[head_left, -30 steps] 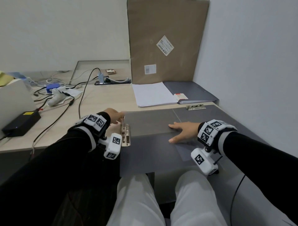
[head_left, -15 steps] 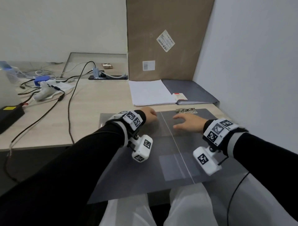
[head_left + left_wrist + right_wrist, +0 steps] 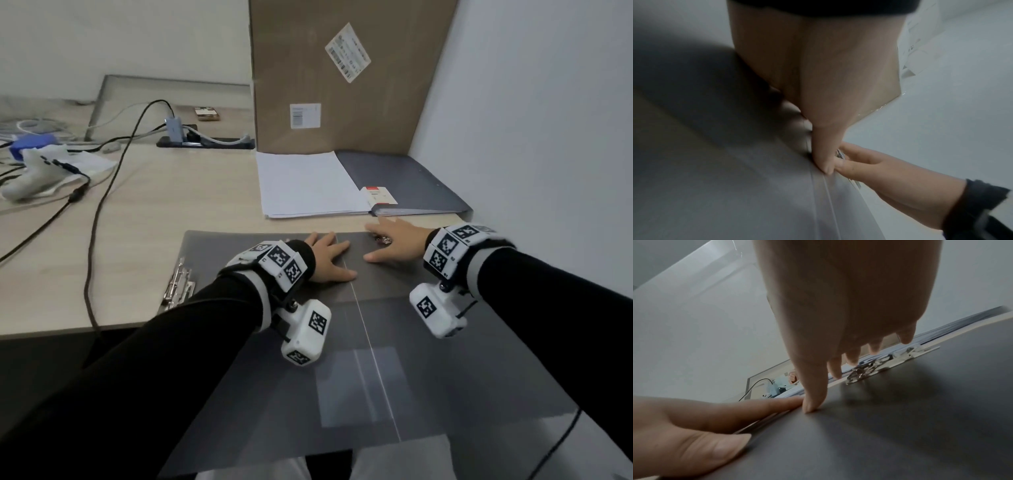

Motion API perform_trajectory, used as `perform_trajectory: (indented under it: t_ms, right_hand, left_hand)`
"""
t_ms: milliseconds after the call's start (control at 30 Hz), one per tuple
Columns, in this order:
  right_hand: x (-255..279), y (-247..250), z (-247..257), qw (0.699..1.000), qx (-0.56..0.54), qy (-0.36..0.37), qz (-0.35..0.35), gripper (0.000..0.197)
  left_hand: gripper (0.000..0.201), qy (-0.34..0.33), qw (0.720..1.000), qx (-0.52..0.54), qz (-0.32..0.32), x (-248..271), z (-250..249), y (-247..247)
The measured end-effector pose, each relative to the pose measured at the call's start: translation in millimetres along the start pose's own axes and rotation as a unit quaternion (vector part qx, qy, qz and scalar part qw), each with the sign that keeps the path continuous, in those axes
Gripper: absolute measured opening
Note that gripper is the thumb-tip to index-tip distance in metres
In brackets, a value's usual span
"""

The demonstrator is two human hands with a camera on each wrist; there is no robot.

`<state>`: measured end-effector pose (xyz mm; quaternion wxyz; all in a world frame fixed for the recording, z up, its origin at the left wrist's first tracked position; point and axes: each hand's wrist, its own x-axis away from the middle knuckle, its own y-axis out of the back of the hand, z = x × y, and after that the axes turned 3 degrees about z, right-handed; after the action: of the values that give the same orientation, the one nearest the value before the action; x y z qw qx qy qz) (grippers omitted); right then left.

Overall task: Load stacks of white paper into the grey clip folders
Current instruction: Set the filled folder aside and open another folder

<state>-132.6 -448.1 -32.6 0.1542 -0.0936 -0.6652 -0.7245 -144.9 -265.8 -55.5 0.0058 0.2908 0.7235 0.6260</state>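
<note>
Pressing flat on the opened grey clip folder (image 3: 260, 359) at the surface's near edge, left hand (image 3: 327, 257) and right hand (image 3: 397, 241) lie spread, holding nothing. The cover, half-open a second ago, now lies flat; white paper stack (image 3: 308, 185) waits beyond.

A tall cardboard box (image 3: 346, 75) stands at the back of the desk (image 3: 144, 212). Black cables (image 3: 102, 192) trail across it, past a white device (image 3: 30, 171) at left.
</note>
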Motion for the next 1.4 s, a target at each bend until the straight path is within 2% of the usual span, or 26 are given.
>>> perform_trajectory:
  t_ms: [67, 133, 233, 400, 633, 700, 800, 1000, 1033, 1100, 1167, 1233, 1300, 1400]
  right_hand:
    - [-1.8, -1.9, 1.9, 1.000, -0.002, 0.009, 0.018, 0.085]
    - [0.8, -3.3, 0.7, 0.999, -0.037, 0.024, 0.000, 0.095]
    - [2.3, -3.6, -5.6, 0.996, -0.081, 0.029, -0.022, 0.078]
    - [2.7, -5.2, -11.3, 0.998, -0.061, 0.013, 0.001, 0.087]
    - [9.2, -5.8, -12.9, 0.997, -0.076, 0.015, 0.016, 0.071]
    - [13.1, -3.5, -17.8, 0.986, -0.160, 0.038, -0.035, 0.055]
    - [18.3, 5.8, -27.6, 0.939, -0.296, 0.026, -0.174, 0.023]
    - [26.1, 16.5, -67.8, 0.915, -0.295, -0.080, -0.263, 0.023]
    - [27.8, 14.4, -75.3, 0.925, -0.267, -0.098, -0.253, 0.023]
    - [30.1, 6.7, -83.9, 0.959, -0.185, -0.121, -0.179, 0.029]
    - [31.0, -3.2, -83.5, 0.981, -0.107, -0.135, -0.091, 0.047]
    - [31.2, -12.1, -81.8, 0.987, -0.062, -0.147, -0.024, 0.069]
    - [31.5, -14.7, -81.3, 0.986, -0.054, -0.160, -0.003, 0.076]
    - [39.1, -4.5, -73.4, 0.983, -0.084, -0.154, -0.045, 0.074]
  left_hand:
    - [0.078, 0.001, 1.000, -0.004, -0.003, 2.0, -0.8, -0.6]
    - [0.078, 0.001, 1.000, 0.001, 0.000, 2.2, -0.5, -0.4]
    - [0.078, -0.001, 1.000, 0.001, 0.005, 2.2, 0.3, 0.5]
    - [0.078, 0.000, 1.000, 0.004, 0.010, 1.8, 0.3, 1.8]
    - [0.076, -0.007, 1.000, 0.010, 0.009, 2.3, 1.0, 0.9]
    - [0.076, -0.006, 1.000, 0.018, 0.008, 3.4, 0.7, 1.6]
    - [0.075, -0.009, 1.000, 0.022, 0.008, 5.6, 0.0, 1.8]
    - [0.076, -0.021, 1.000, 0.018, 0.006, 13.3, -1.1, 2.3]
    - [0.075, -0.023, 1.000, 0.016, 0.006, 16.1, -1.7, 2.6]
    - [0.074, -0.023, 1.000, 0.013, 0.007, 21.5, -3.2, 3.0]
    - [0.073, -0.023, 1.000, 0.014, 0.004, 26.2, -5.1, 3.9]
    - [0.072, -0.024, 1.000, 0.016, -0.001, 28.2, -6.2, 4.4]
    - [0.072, -0.024, 1.000, 0.017, -0.001, 28.1, -6.3, 4.5]
    - [0.073, -0.023, 0.999, 0.030, 0.003, 24.5, -4.5, 4.1]
